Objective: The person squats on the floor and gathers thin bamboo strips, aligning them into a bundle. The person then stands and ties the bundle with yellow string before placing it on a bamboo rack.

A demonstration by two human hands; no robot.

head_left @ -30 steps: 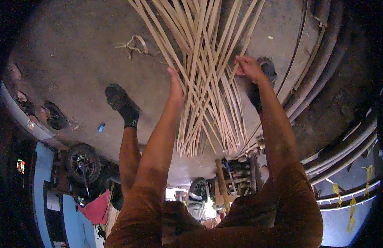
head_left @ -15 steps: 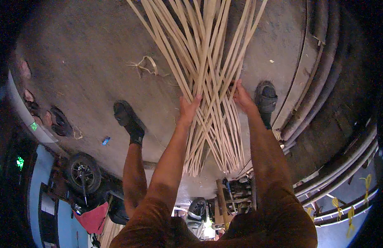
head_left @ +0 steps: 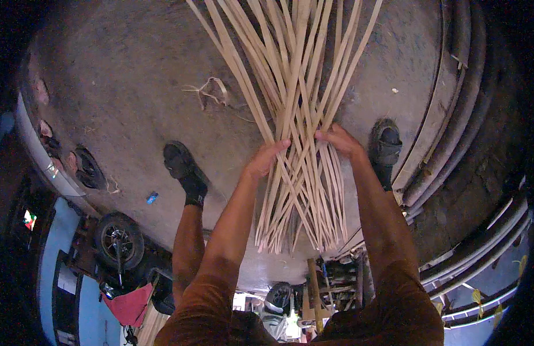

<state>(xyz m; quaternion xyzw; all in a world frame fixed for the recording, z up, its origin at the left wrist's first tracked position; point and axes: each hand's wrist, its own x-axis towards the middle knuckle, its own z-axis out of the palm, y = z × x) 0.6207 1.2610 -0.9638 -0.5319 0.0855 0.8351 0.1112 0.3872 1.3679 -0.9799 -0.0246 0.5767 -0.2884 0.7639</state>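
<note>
A big bundle of long pale split-bamboo strips (head_left: 296, 86) lies crossed in front of me, fanning out at both ends and narrow at the middle. My left hand (head_left: 267, 157) grips its left side at the narrow part, thumb over the strips. On the opposite side my right hand (head_left: 343, 140) is closed round the bundle, its thumb pointing inward on top. The fingers of both hands are mostly hidden beneath or behind the strips. The near ends of the strips spread out between my forearms.
My sandalled feet stand either side on the concrete floor (head_left: 128, 86). A loose curl of strip (head_left: 212, 91) and a small blue wrapper (head_left: 152, 198) lie to the left. Long poles (head_left: 451, 121) line the right. A motorcycle wheel (head_left: 119, 241) is at lower left.
Both hands have moved closer together around the strips, squeezing the bundle's middle narrower. My right thumb now lies over the strips. The whole view has shifted slightly.
</note>
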